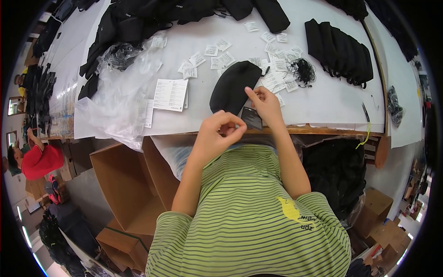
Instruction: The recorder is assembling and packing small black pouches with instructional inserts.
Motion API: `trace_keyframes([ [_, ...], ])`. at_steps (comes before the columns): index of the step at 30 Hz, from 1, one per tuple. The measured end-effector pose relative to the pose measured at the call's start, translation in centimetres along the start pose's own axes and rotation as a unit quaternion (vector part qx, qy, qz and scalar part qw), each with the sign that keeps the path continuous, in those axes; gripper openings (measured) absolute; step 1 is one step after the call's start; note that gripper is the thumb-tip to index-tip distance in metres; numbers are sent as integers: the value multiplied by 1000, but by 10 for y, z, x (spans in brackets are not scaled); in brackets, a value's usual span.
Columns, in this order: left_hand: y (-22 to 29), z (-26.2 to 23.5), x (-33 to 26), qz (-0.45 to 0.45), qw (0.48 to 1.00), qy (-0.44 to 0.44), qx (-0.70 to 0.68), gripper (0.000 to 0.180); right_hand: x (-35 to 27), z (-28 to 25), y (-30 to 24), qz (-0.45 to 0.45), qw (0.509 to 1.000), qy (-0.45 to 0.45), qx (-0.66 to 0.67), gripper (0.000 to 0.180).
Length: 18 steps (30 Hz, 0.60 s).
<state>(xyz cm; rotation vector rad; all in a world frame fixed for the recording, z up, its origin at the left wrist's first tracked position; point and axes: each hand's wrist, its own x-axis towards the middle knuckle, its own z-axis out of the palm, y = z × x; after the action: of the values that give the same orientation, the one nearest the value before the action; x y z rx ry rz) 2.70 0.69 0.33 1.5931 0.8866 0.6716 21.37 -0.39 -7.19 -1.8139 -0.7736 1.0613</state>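
Note:
A black half-round fabric pouch [233, 85] lies at the table's near edge in front of me. A dark hang tag [252, 119] rests at its lower right side, between my hands. My left hand [219, 134] is closed in a pinch just below the pouch; whatever is between the fingertips is too small to make out. Over the pouch's right edge, my right hand [266, 106] has its thumb and forefinger pressed together, and what they pinch cannot be made out. No string between the hands can be clearly seen.
Small white packets [226, 58] lie scattered beyond the pouch, near a tangle of black strings [302, 72]. Printed cards [170, 94] and clear plastic bags [115, 101] are to the left. Stacked black pouches [339, 53] and yellow-handled snips [365, 113] are right. An open carton [127, 184] stands below.

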Motion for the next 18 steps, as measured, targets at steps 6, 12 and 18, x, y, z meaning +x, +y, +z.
trace_keyframes([
  [6, 12, 3, -1, 115, 987, -103, 48, 8, -8, -1, -10, -127, 991, 34, -27, 32],
  [12, 19, -24, 6, 266, 934, 108, 213, 34, -52, -19, -90, -420, 852, 21, -312, 15],
  [18, -19, -28, 2, 237, 866, 61, 437, 28, -53, -3, -66, -454, 814, -70, -355, 18],
])
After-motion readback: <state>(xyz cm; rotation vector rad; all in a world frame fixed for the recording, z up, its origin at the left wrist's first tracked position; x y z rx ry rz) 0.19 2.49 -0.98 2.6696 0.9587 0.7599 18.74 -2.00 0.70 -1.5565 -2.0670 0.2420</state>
